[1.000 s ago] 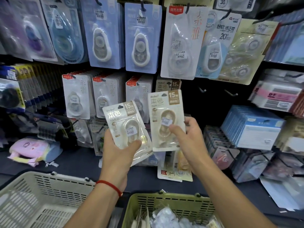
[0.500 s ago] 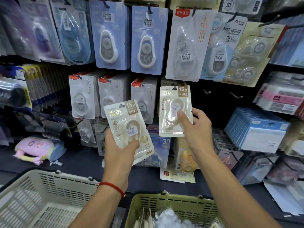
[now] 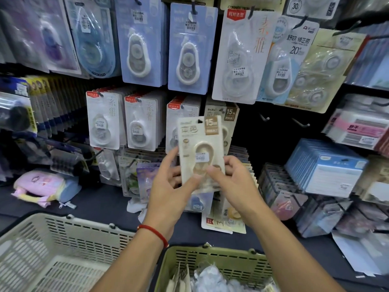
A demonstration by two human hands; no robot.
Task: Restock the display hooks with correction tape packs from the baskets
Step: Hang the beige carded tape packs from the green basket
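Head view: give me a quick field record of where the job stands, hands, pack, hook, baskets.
pack: beige correction tape pack, upright, held in front of the display
left hand: grips the pack's lower left edge
right hand: grips the pack's lower right edge
target hook: matching beige packs hang just behind the held one; held pack not clearly on a hook
empty hooks: two bare hooks to the right
green basket: below, holds more packs
white basket: at lower left

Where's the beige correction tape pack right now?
Centre of the head view: the beige pack is held upright by both hands, before the matching hung pack.
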